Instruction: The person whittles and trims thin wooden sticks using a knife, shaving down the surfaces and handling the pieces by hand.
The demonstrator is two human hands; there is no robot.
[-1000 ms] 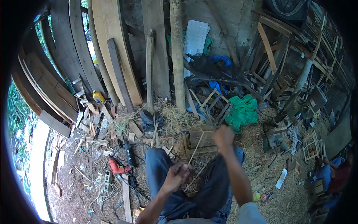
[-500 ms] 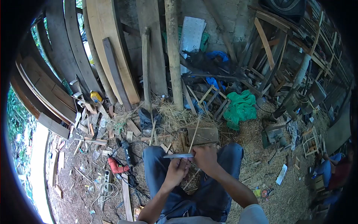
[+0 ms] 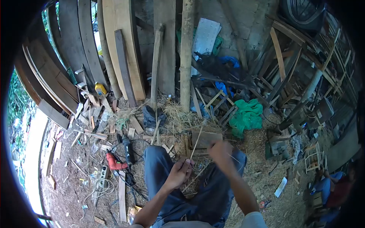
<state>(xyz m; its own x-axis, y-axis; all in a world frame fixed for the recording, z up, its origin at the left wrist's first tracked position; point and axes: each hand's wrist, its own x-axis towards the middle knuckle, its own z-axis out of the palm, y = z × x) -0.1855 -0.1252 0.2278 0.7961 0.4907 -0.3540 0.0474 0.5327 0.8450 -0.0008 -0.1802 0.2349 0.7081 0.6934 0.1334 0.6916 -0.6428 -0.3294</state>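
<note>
Between my knees, my left hand (image 3: 180,173) is closed around the lower end of a thin pale stick (image 3: 196,141), which slants up and slightly right. My right hand (image 3: 221,153) is raised to the right of the stick, over my right knee, apart from my left hand. It is smeared by motion, and a blade in it cannot be made out. A thin pale strand (image 3: 236,159) shows beside it. Behind the stick sits a wooden block (image 3: 207,139) on the straw-covered ground.
A red drill (image 3: 115,162), a dark power tool (image 3: 128,151) and a power strip (image 3: 101,180) with cords lie left. Green plastic (image 3: 246,116) is at the right front. Boards and a pole (image 3: 186,57) stand behind. Another person (image 3: 338,190) sits far right.
Half a second ago my right hand held a flat blade against the stick by my left hand; it has since swung up and right. The view has shifted slightly.
</note>
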